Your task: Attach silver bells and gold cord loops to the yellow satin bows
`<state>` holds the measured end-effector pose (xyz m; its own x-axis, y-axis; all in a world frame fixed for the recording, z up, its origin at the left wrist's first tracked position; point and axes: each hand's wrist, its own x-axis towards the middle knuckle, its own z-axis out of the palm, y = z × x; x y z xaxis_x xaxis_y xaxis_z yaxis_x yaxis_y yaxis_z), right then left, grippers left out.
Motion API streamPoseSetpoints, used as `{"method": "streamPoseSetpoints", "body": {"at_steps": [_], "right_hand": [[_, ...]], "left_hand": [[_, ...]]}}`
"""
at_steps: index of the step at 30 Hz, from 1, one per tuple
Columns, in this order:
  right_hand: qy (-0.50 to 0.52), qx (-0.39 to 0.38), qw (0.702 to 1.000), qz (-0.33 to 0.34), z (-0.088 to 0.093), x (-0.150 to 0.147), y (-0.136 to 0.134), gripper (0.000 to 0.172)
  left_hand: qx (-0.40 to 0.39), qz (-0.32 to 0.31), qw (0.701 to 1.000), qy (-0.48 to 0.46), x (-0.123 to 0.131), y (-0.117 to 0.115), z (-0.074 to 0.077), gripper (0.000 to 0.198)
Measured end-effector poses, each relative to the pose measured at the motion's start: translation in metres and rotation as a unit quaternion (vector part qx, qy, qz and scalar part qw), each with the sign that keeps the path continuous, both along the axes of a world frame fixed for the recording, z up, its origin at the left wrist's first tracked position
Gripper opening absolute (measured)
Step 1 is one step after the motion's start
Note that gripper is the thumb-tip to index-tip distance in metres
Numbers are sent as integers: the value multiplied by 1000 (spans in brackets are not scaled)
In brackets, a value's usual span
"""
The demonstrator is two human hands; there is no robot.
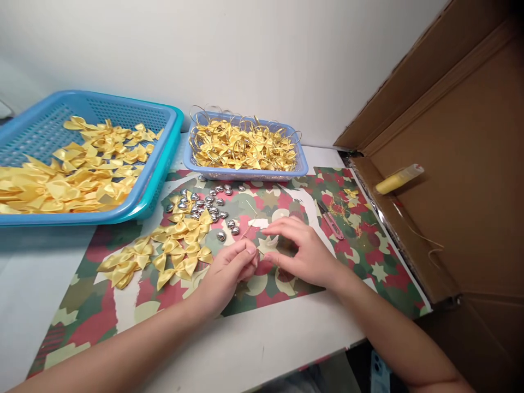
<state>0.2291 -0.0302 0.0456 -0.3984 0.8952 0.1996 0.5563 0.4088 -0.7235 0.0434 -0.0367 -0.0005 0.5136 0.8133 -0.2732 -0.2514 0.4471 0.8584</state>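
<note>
Near the middle of the patterned sheet, my left hand [231, 267] is closed in a pinch. A thin strand that looks like thread [246, 231] rises from behind its fingertips, and a short thin end pokes out to the right. My right hand [303, 248] hovers just beside it, thumb and fingers curved apart with nothing visible between them. To the left of my hands lie several yellow satin bows [180, 248]. Small shiny silver bells [210, 204] are scattered behind the bows. Pink-handled thread snips [331, 221] rest right of my right hand.
A blue basket [161, 164] of yellow bows stands at the left, stacked on a teal one. At the back, a smaller basket [245, 173] holds bows with gold wire rings. Cardboard [450, 164] walls the right side, with a yellow thread spool [397, 180] sticking out.
</note>
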Motion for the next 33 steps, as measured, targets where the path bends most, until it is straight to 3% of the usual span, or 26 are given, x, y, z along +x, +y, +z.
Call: {"method": "streamPoseSetpoints", "body": {"at_steps": [4, 9, 15, 20, 23, 27, 33], "right_hand": [[74, 5, 997, 0, -12, -5, 2, 4], [155, 25, 986, -58, -21, -8, -2, 9], [106, 99, 987, -63, -31, -9, -5, 12], [19, 206, 978, -26, -31, -9, -9, 15], [-7, 261, 965, 2, -26, -7, -11, 15], [-14, 292, 956, 0, -21, -2, -12, 13], [26, 201, 979, -19, -24, -3, -10, 11]], "left_hand": [[-4, -4, 1000, -5, 0, 0, 1, 36], [-28, -5, 999, -19, -1, 2, 2, 36], [-94, 59, 989, -97, 2, 8, 8, 30], [-126, 83, 985, -81, 2, 11, 8, 26], [-72, 67, 995, 9, -1, 9, 8, 27], [90, -12, 986, 137, -2, 6, 15, 18], [233, -68, 945, 221, -3, 8, 18, 21]]}}
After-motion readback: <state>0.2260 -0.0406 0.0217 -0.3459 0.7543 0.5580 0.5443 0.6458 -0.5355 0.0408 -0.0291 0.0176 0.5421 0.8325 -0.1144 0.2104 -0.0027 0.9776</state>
